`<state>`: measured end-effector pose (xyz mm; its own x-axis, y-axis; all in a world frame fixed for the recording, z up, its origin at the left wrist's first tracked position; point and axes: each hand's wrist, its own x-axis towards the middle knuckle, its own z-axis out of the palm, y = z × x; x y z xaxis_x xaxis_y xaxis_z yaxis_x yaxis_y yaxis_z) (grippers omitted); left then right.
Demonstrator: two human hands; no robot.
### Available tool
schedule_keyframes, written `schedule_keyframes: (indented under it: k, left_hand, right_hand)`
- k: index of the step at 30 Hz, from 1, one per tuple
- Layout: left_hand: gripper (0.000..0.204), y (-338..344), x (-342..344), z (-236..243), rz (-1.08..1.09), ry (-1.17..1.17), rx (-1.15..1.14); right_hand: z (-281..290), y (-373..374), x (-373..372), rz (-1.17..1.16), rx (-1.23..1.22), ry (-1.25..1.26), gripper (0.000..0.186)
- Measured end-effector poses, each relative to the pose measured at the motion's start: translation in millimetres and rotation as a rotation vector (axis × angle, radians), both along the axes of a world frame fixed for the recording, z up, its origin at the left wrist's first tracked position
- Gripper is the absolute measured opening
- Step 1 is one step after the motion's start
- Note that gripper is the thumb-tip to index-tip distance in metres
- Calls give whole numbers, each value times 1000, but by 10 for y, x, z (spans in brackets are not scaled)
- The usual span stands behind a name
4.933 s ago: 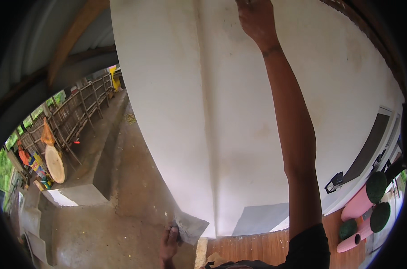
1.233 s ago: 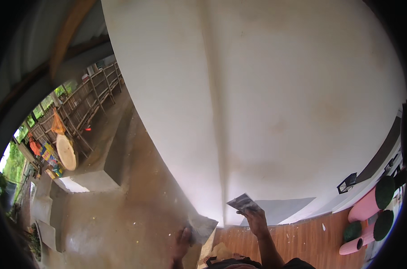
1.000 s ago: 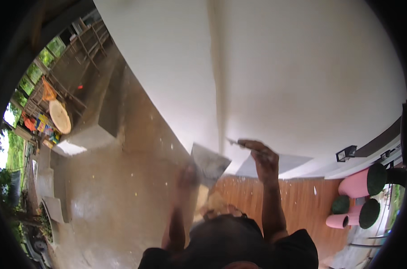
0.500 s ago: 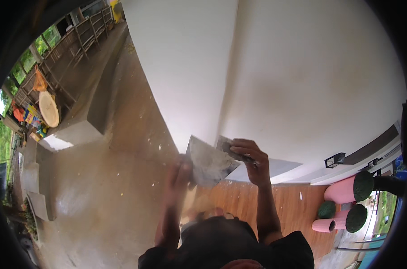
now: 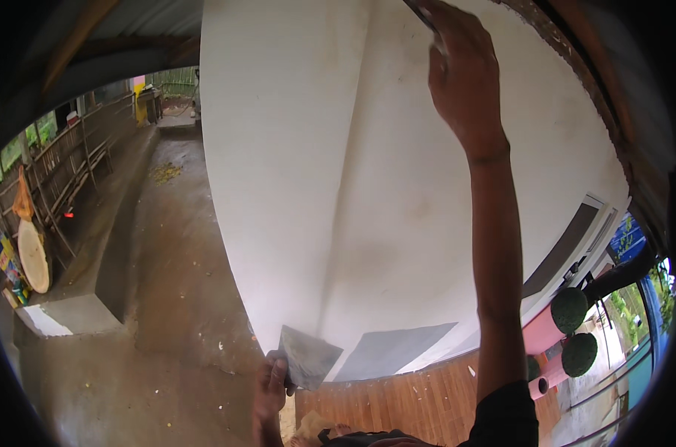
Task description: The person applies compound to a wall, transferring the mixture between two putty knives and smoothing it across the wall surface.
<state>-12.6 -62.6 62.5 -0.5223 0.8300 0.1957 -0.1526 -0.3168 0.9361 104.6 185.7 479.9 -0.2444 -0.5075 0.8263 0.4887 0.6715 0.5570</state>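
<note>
Holding a flat, grey-smeared plate at its left edge, left hand sits toward seven o'clock, plate near six. Right hand, toward one, grips a thin dark blade (mostly cropped). Plate: probably light, stiff, slick-faced; grasp edge or underside.

Wall ahead — fence to its left, planters to its right, floorboards along its foot.
</note>
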Motion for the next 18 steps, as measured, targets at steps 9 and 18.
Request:
schedule_keyframes:
  k: [9,18]
  left_hand:
    - [29,12,-87,-251,-79,-67,-36]
    - [28,2,-157,-306,-117,-59,-30]
  right_hand:
    - [691,263,-472,-267,261,-61,40]
    - [-356,347,-522,-346,89,-171,52]
